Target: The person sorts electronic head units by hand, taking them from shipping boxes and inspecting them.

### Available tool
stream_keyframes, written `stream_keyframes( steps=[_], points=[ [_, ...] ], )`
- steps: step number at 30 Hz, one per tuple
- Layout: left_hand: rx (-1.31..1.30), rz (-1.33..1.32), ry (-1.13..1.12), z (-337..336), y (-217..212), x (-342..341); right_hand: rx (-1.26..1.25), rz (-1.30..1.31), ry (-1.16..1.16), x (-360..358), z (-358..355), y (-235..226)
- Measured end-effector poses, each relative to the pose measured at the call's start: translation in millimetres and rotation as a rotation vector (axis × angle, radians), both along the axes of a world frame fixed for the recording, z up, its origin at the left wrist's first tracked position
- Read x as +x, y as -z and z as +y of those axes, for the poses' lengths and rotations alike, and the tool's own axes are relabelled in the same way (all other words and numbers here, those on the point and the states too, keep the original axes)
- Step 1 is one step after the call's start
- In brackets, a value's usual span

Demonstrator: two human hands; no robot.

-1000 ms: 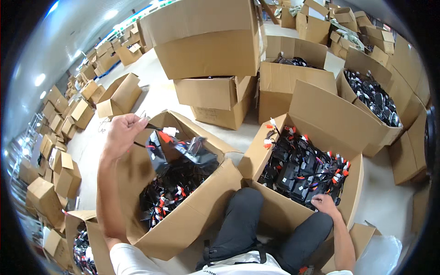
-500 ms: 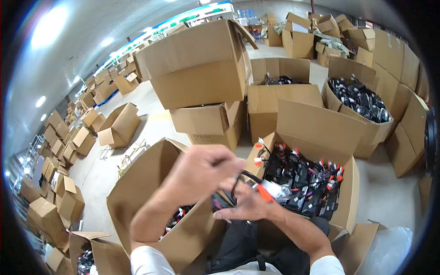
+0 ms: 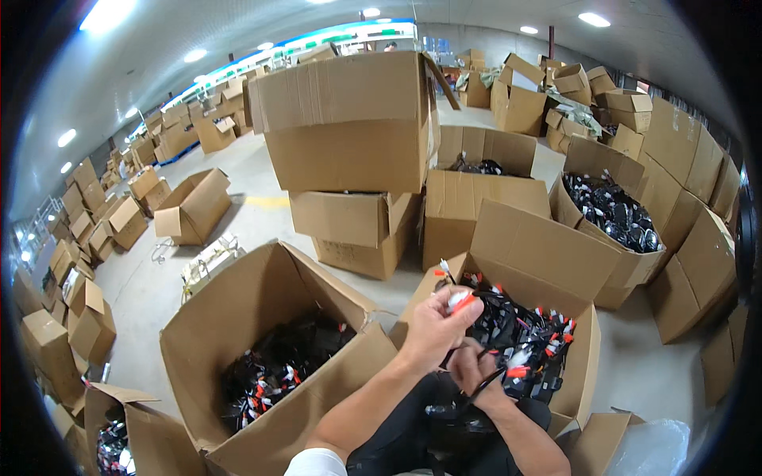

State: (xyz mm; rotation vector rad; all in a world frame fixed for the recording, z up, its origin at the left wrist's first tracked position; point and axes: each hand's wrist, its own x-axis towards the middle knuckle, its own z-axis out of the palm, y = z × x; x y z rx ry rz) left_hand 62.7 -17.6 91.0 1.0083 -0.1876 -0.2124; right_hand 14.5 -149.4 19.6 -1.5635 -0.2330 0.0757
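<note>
My left hand (image 3: 436, 327) is closed round the end of a black cable, a white and orange-red connector (image 3: 460, 301) showing between thumb and fingers. Just below and to the right, my right hand (image 3: 474, 371) has its fingers curled on the same black cable (image 3: 486, 382). Another white and orange-red plug (image 3: 517, 370) sticks out beside that hand. Both hands are above my lap, at the near left side of an open carton (image 3: 589, 357) holding many black cabled units (image 3: 548, 337) with red and white plugs. Whether a unit hangs from the held cable is hidden.
On my left stands a large open carton (image 3: 198, 341) with similar black parts (image 3: 294, 357) inside. Stacked cartons (image 3: 341, 119) rise straight ahead. Another carton of black parts (image 3: 607, 210) is at the right. Clear plastic wrap (image 3: 655, 444) lies near right.
My left hand has moved right and down, and now grips the connector end. The right hand has curled in on the cable. The view has shifted, showing more inside the left carton.
</note>
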Motion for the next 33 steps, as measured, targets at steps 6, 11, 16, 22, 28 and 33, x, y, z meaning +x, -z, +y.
stream_keyframes(
  steps=[6, 11, 16, 22, 28, 33],
  points=[
    [-0.012, -0.139, -0.107, 16, -5, 17, 0.029, 0.227, -0.358, -4, 10, 29],
    [-0.149, -0.053, -0.144, 45, 48, 45, 0.346, 0.506, -0.301, 3, -8, 4],
    [-0.23, 0.08, -0.177, 9, 102, -16, 0.638, 0.546, -0.048, 4, -38, -19],
    [0.091, 0.058, 0.08, 14, 175, -111, 0.565, 0.407, 0.018, 0, -52, -45],
    [0.248, -0.101, 0.452, 36, 108, -64, 0.651, 0.527, -0.269, 10, -33, -35],
    [0.479, -0.032, 0.096, 46, 105, -61, 0.352, 0.21, 0.049, 37, -33, -17]
  ],
)
